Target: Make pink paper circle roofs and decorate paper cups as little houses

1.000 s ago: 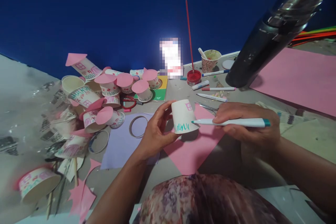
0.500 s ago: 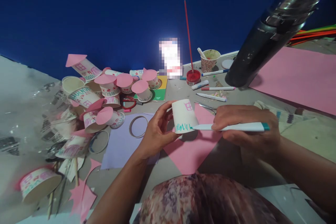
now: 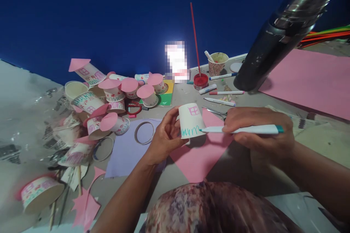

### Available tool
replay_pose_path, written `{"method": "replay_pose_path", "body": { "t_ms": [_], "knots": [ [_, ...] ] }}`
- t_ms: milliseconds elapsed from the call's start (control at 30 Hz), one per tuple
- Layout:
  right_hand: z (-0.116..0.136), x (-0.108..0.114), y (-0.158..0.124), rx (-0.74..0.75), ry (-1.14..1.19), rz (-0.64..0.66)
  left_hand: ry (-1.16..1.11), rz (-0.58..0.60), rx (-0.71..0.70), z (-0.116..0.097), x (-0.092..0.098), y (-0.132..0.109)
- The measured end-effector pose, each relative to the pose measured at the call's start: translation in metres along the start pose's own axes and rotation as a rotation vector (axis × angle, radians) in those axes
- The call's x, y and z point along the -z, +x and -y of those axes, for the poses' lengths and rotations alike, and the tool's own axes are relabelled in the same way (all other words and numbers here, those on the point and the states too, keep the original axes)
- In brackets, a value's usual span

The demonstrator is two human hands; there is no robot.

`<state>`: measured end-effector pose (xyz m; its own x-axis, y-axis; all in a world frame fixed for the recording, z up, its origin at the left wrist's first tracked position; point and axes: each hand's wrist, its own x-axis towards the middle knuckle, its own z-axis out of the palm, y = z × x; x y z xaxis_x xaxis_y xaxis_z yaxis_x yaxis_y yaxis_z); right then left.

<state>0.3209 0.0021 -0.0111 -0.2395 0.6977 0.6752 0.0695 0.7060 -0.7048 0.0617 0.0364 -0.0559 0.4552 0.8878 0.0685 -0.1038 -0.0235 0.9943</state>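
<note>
A white paper cup (image 3: 191,121) is upside down in my left hand (image 3: 164,134), whose fingers and thumb wrap its left side. The cup bears a purple window drawing and green zigzag strokes along its lower rim. My right hand (image 3: 257,129) is closed round a white marker with a green end (image 3: 259,129); its green tip touches the cup near the lower right rim. Beneath the cup lies a pink paper sheet (image 3: 199,160). Scissors (image 3: 214,111) lie just behind, partly hidden by my right hand.
Decorated cups with pink tops (image 3: 109,84) crowd the left. A lilac sheet (image 3: 123,156) holds a tape ring (image 3: 144,133). Behind are several markers, a red paint jar (image 3: 201,81), a patterned cup (image 3: 216,68) and a lit phone (image 3: 177,62). A dark flask (image 3: 276,43) stands right.
The cup has turned slightly in my left hand, so its purple window faces more forward. The marker tip sits slightly higher, and the green strokes have shifted left with the cup.
</note>
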Motion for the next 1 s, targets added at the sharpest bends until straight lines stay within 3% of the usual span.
{"method": "replay_pose_path", "body": {
  "t_ms": [267, 533, 1000],
  "knots": [
    [0.003, 0.002, 0.002, 0.003, -0.001, -0.006, -0.121, -0.013, 0.104, 0.000, -0.004, 0.000],
    [0.003, 0.005, 0.001, -0.009, 0.021, -0.019, -0.100, 0.004, 0.098, 0.007, -0.004, -0.001],
    [-0.001, 0.007, -0.008, -0.125, 0.111, -0.035, -0.403, -0.118, 0.265, -0.005, -0.016, -0.004]
  ]
}}
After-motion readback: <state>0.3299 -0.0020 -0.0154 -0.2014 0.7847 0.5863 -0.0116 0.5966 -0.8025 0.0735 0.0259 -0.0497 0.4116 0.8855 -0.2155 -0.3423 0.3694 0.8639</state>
